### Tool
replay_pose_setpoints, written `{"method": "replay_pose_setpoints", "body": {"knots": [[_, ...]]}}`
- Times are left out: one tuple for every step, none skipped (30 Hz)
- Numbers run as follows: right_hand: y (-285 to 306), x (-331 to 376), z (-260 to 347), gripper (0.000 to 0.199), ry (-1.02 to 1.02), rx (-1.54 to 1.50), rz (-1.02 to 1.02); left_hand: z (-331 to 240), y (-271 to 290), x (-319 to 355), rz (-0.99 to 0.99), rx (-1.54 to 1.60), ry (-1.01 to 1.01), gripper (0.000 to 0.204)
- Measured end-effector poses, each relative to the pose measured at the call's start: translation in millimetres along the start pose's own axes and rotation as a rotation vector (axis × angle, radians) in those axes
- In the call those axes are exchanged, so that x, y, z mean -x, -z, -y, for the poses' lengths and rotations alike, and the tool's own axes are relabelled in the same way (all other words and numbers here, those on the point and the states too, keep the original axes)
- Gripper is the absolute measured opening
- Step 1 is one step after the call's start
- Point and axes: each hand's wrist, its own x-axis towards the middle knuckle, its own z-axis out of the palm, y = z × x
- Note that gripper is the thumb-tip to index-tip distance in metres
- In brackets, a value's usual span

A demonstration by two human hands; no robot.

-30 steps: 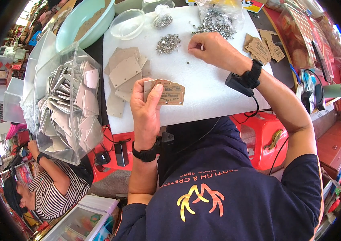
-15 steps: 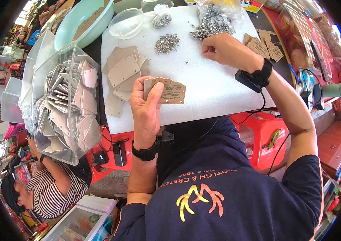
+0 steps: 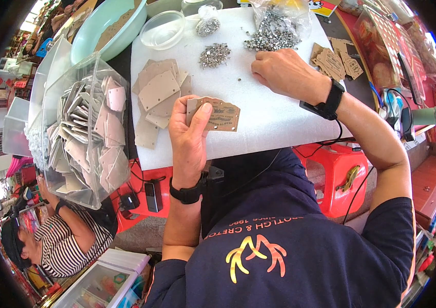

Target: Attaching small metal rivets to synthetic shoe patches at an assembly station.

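My left hand (image 3: 189, 128) is closed on a brown printed card (image 3: 224, 117), its thumb pressed across the card's face. Small holes run along the card's edges, and its upper edge is scalloped. Over the white foam sheet (image 3: 269, 131), my right hand (image 3: 289, 74) is closed with the fingers curled under. Whatever its fingertips hold, if anything, is hidden. Just beyond this hand lies a heap of small metal pieces (image 3: 274, 33), spilling out of a clear plastic bag. To its left sits a smaller pile of metal rivet-like pieces (image 3: 214, 55).
Plain beige cards (image 3: 159, 92) lie stacked at the sheet's left, beside a clear bin (image 3: 100, 174) of similar cards. A round clear tub (image 3: 162, 31) and pale green basin (image 3: 82, 43) stand behind. Printed cards (image 3: 331, 62) rest at right. Another person (image 3: 69, 238) sits at left.
My right hand has shifted slightly left and toward me, away from the heap of metal pieces. The left hand still holds the card, now tilted a little differently.
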Motion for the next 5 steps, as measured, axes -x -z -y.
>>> {"method": "replay_pose_setpoints", "body": {"knots": [[0,-1,0,0.015,-0.014,-0.015,0.027,-1,0,0,-0.001,-0.001,0.000,0.020],[-1,-3,-1,0.015,-0.014,-0.017,0.027,-1,-1,-1,0.005,-0.001,0.008,0.020],[-4,-6,-4,0.016,-0.050,-0.040,0.032,-1,-1,-1,0.012,-0.002,0.016,0.020],[-6,-9,-5,0.016,-0.086,-0.063,0.038,0,-1,-2,0.013,-0.019,0.022,0.021],[-2,-12,-4,0.018,-0.115,-0.097,0.067,-1,1,-3,0.010,-0.037,0.027,0.023]]}}
